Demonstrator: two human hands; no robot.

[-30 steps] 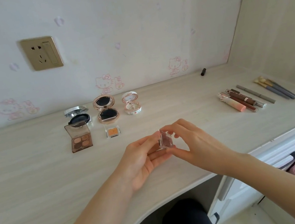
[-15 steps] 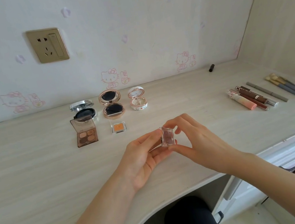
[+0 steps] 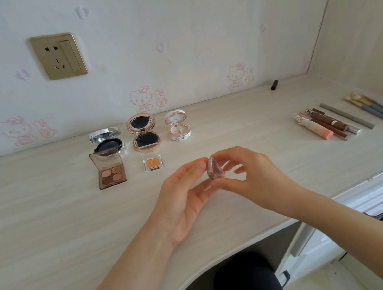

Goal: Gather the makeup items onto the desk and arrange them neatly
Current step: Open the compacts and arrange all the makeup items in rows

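Two hands pinched one small clear eyeshadow case (image 3: 215,170) just above the surface (image 3: 48,232), left hand (image 3: 184,196) on its left edge, right hand (image 3: 253,175) on its right, near the orange pan (image 3: 153,163).

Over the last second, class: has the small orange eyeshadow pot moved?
No. The orange eyeshadow pot still sits directly in front of the rose-gold compact, right of the palette.

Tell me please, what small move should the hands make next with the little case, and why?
Probably set the small mauve case, pinched by the left hand and right hand, down right of the orange eyeshadow, in front of the white compact: that spot is bare and continues the row.
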